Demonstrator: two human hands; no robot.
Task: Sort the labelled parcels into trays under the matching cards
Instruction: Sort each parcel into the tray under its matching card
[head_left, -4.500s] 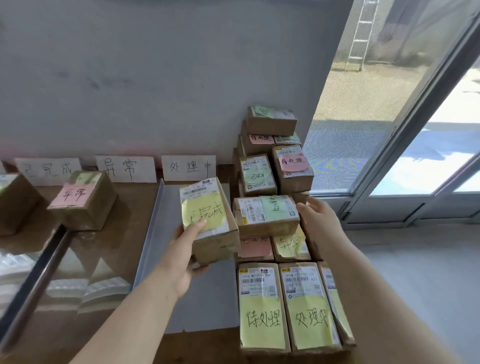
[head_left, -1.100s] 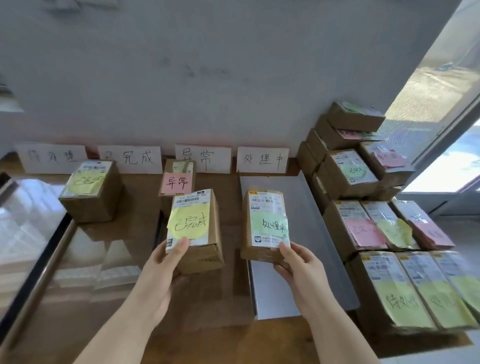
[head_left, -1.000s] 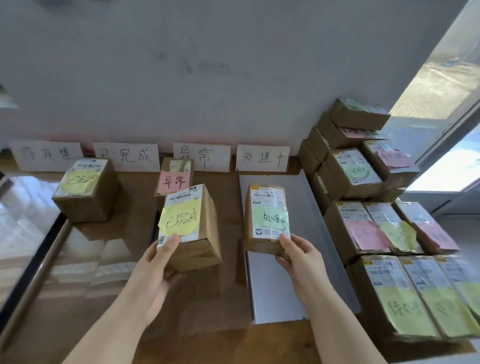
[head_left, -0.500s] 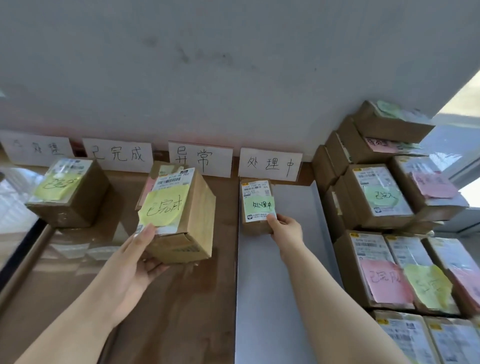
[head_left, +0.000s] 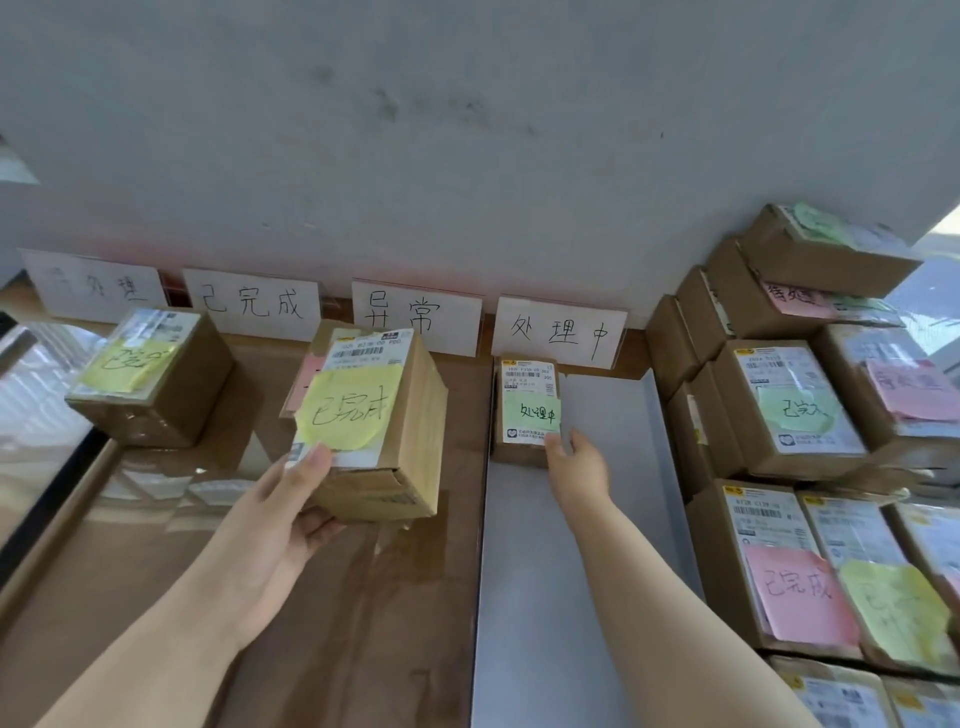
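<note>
**Green-note parcel down under its card; yellow-note parcel not yet placed**

A second earlier the right hand (head_left: 576, 467) had the small brown cardboard parcel with a green note (head_left: 527, 410) over the near half of the long grey tray (head_left: 530, 597). It now lay at the tray's far end, just below the white card reading 处理中 (head_left: 558, 332), which matched its note. The fingertips were at the parcel's near edge. The hand was blurred, so I could not tell whether it gripped or had let go. My judgement: sorted, once released.

The left hand (head_left: 280, 514) had carried the larger brown cardboard parcel with a yellow note reading 已完成 (head_left: 374, 431) further back. The thumb lay on top and the fingers curled beneath, with the parcel clear of the surface. It hung before the white card reading 异常 (head_left: 415, 317), hiding most of a pink-noted parcel (head_left: 306, 379). The matching white card reading 已完成 (head_left: 254, 304) stood to the left, so the parcel likely needed to shift that way.
</note>
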